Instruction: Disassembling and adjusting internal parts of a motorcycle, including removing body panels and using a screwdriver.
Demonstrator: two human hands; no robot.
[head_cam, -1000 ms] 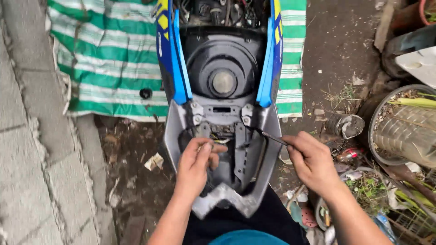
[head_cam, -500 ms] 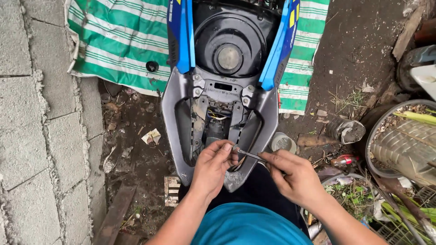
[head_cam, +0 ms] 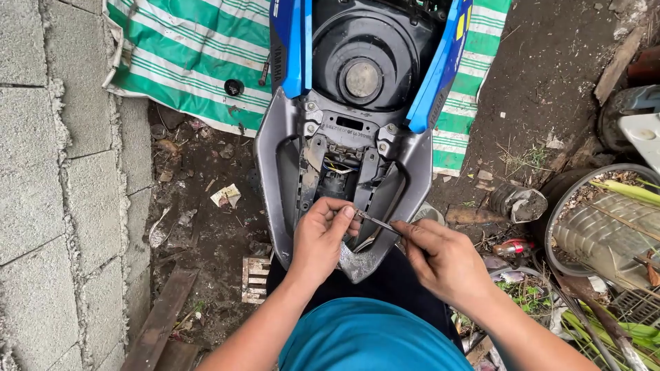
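Note:
I look down on the rear of a scooter with the seat off: grey tail frame, blue side panels and a black round fuel tank top. My left hand rests over the rear opening of the frame, its fingers curled against a thin metal tool. My right hand pinches that tool's other end, whose tip points left toward my left fingers. Wires and dark parts show inside the frame just above my hands.
A green-and-white striped cloth lies under the scooter with a small black cap on it. Grey paving blocks run along the left. Dirt, scrap wood, a crushed can and a round basket of rubbish sit around.
Both hands have come down from the middle of the frame to its rear end and closer together. The view has shifted, so the scooter sits higher in frame.

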